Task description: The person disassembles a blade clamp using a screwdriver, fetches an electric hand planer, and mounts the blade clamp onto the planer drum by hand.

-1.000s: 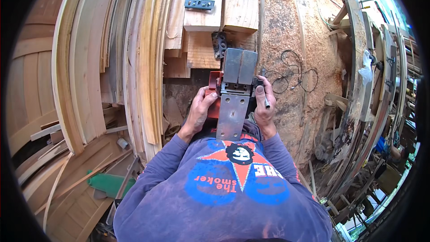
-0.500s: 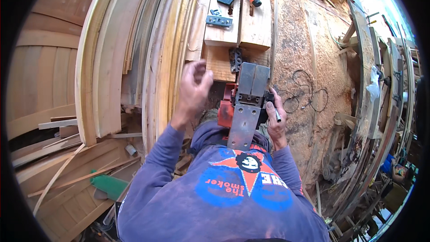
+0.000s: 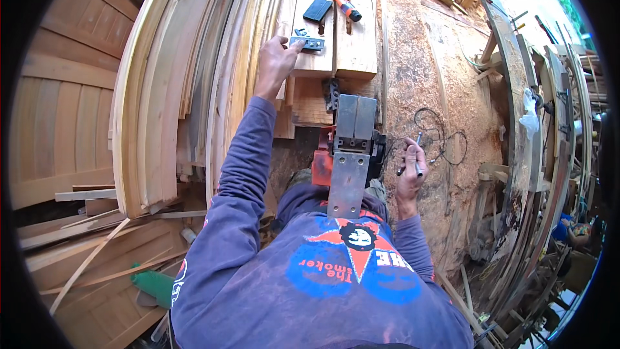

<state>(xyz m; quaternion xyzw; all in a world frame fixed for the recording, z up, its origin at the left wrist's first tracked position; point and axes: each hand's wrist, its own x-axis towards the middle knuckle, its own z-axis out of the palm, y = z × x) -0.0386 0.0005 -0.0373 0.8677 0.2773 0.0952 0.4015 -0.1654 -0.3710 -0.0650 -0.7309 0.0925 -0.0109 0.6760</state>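
An electric hand planer lies upside down against my lap, its metal sole [image 3: 349, 184] facing up and its red housing [image 3: 321, 168] on the left. My left hand [image 3: 278, 63] reaches forward to a dark metal strip with holes [image 3: 311, 44] on a thick timber, its fingers closed at the strip's left end. My right hand [image 3: 411, 171], right of the planer, is closed round a slim metal tool [image 3: 419, 137], seen only in part. Another dark metal piece with holes [image 3: 332, 95] leans at the timber's near end, just beyond the planer.
On the timbers [image 3: 356, 52] lie a dark flat block [image 3: 317, 10] and an orange-and-black screwdriver [image 3: 347, 9]. Long boards [image 3: 158, 90] stand stacked at left. A black cord [image 3: 452, 148] coils on sawdust-covered ground [image 3: 420, 77] at right. Timber pieces line the far right.
My left hand has moved forward from beside the planer to the metal strip. My right hand has come away from the planer's side, moving slightly right with the slim tool in it.
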